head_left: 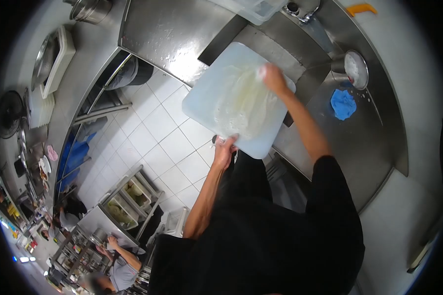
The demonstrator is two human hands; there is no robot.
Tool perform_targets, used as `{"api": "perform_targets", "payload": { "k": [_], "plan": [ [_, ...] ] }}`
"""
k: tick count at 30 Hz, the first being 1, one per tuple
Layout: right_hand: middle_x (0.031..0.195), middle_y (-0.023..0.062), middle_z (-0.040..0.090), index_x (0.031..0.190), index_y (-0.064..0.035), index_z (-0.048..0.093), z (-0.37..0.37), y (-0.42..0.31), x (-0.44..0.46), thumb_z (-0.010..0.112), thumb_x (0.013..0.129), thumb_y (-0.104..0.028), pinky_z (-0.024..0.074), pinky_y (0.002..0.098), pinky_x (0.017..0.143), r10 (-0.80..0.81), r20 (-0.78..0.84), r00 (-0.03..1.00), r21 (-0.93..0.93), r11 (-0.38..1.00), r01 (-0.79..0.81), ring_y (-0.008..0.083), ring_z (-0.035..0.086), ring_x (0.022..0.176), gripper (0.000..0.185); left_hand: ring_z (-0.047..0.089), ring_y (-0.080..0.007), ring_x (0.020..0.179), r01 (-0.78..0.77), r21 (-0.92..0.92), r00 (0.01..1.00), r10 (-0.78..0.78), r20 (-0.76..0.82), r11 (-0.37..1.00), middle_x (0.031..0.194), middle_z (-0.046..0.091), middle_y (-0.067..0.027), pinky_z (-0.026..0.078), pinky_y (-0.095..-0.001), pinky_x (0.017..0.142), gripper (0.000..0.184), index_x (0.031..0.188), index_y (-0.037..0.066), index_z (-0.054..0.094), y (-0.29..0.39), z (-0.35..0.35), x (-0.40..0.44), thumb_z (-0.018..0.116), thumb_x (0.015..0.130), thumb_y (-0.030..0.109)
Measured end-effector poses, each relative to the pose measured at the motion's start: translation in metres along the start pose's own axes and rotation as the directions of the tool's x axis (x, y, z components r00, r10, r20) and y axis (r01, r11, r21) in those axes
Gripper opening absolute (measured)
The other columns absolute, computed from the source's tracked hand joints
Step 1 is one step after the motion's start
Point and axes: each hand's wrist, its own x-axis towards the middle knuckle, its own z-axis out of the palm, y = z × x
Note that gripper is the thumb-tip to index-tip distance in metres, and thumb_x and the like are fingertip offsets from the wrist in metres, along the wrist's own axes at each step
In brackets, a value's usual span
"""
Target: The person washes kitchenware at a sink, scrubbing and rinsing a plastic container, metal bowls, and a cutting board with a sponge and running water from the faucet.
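A flat, pale plastic board [202, 101] with rounded corners is tilted over the sink [261, 42], soapy foam and yellowish streaks across its face. I cannot tell whether it is a cutting board or a lid. My left hand [225, 150] grips its near edge, thumb on top. Pressed to the upper right of the surface is my right hand [274, 79], closed and blurred by motion. Something whitish shows at its fingers, too smeared to name. Right of the sink, a blue cloth [343, 103] lies on the steel counter, beside a metal bowl [355, 70] with white suds.
A faucet [307, 14] and a clear plastic container [253, 10] stand behind the sink. An orange-handled object [362, 9] lies on the ledge. Steel counter [172, 39] extends left. Food tubs [120, 211] sit on a rack lower left, near a co-worker in grey [123, 270].
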Motion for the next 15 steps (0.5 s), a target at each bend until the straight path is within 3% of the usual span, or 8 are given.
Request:
{"api": "perform_targets", "payload": {
  "k": [1, 4, 6, 7, 10, 13, 14, 15],
  "plan": [
    [0.078, 0.0195, 0.064, 0.084, -0.0038, 0.065, 0.001, 0.013, 0.023, 0.055, 0.090, -0.019, 0.0510, 0.0458, 0.070, 0.133, -0.072, 0.989, -0.143, 0.979, -0.142, 0.0375, 0.064, 0.076, 0.019, 0.065, -0.0173, 0.091, 0.004, 0.006, 1.000, -0.004, -0.001, 1.000, 0.111, 0.062, -0.0103, 0.057, -0.0274, 0.062, 0.053, 0.132, 0.006, 0.039, -0.005, 0.001, 0.000, 0.065, 0.087, 0.010],
    [0.076, 0.0190, 0.064, 0.079, -0.0033, 0.062, 0.045, -0.018, 0.039, 0.052, 0.093, -0.021, 0.0487, 0.0471, 0.064, 0.123, -0.285, 0.951, -0.033, 0.990, -0.138, 0.0370, 0.063, 0.071, 0.025, 0.064, -0.0158, 0.095, 0.032, -0.021, 0.999, -0.032, -0.016, 0.999, 0.114, 0.061, -0.0096, 0.058, -0.0266, 0.065, 0.052, 0.132, 0.005, 0.039, -0.006, -0.008, -0.004, 0.065, 0.088, 0.010],
    [0.079, 0.0190, 0.059, 0.086, -0.0036, 0.057, 0.053, -0.081, -0.009, 0.055, 0.092, -0.018, 0.0465, 0.0468, 0.073, -0.005, -0.133, 0.991, 0.103, 0.995, 0.018, 0.0381, 0.058, 0.079, 0.016, 0.063, -0.0161, 0.100, 0.048, -0.079, 0.999, -0.048, 0.000, 0.996, 0.118, 0.059, -0.0097, 0.059, -0.0268, 0.068, 0.054, 0.136, 0.005, 0.037, -0.003, -0.007, -0.004, 0.064, 0.089, 0.010],
    [0.080, 0.0176, 0.058, 0.084, -0.0039, 0.056, 0.050, -0.116, -0.041, 0.058, 0.090, -0.017, 0.0457, 0.0459, 0.073, -0.232, -0.188, 0.954, 0.093, 0.963, 0.252, 0.0372, 0.057, 0.080, 0.015, 0.063, -0.0171, 0.100, 0.040, -0.088, 0.999, -0.041, -0.005, 0.995, 0.119, 0.059, -0.0099, 0.059, -0.0272, 0.067, 0.054, 0.135, 0.005, 0.037, 0.000, -0.008, -0.008, 0.064, 0.088, 0.010],
    [0.086, 0.0157, 0.059, 0.085, -0.0039, 0.058, 0.015, -0.184, -0.105, 0.066, 0.082, -0.018, 0.0434, 0.0480, 0.082, -0.248, -0.138, 0.959, 0.312, 0.908, 0.280, 0.0356, 0.057, 0.085, 0.016, 0.062, -0.0189, 0.101, -0.019, -0.130, 0.999, 0.014, -0.040, 0.991, 0.120, 0.057, -0.0095, 0.058, -0.0286, 0.064, 0.054, 0.135, 0.007, 0.036, 0.005, -0.011, -0.011, 0.063, 0.088, 0.012],
    [0.075, 0.0127, 0.056, 0.075, -0.0072, 0.054, 0.022, -0.118, -0.067, 0.065, 0.079, -0.016, 0.0443, 0.0470, 0.070, -0.511, -0.207, 0.834, 0.228, 0.804, 0.549, 0.0346, 0.056, 0.075, 0.014, 0.062, -0.0199, 0.103, 0.050, -0.023, 0.997, -0.051, -0.065, 0.998, 0.122, 0.057, -0.0100, 0.059, -0.0308, 0.067, 0.055, 0.136, 0.007, 0.036, 0.004, -0.026, -0.014, 0.064, 0.089, 0.014],
    [0.086, 0.0155, 0.062, 0.083, -0.0048, 0.059, 0.030, -0.071, -0.039, 0.070, 0.077, -0.019, 0.0450, 0.0461, 0.081, -0.394, -0.125, 0.910, 0.182, 0.893, 0.412, 0.0358, 0.059, 0.085, 0.019, 0.062, -0.0203, 0.105, 0.047, -0.009, 0.998, -0.048, -0.042, 0.999, 0.123, 0.057, -0.0101, 0.058, -0.0323, 0.069, 0.056, 0.136, 0.006, 0.036, 0.005, -0.032, -0.013, 0.065, 0.089, 0.014],
    [0.075, 0.0128, 0.059, 0.074, -0.0074, 0.056, 0.027, -0.037, -0.004, 0.064, 0.079, -0.014, 0.0450, 0.0457, 0.066, -0.274, -0.176, 0.945, 0.074, 0.954, 0.290, 0.0332, 0.058, 0.072, 0.012, 0.061, -0.0208, 0.106, 0.046, 0.001, 0.999, -0.046, -0.022, 0.999, 0.123, 0.057, -0.0103, 0.058, -0.0339, 0.071, 0.057, 0.137, 0.006, 0.036, 0.006, -0.041, -0.014, 0.065, 0.089, 0.014]
  ]
}}
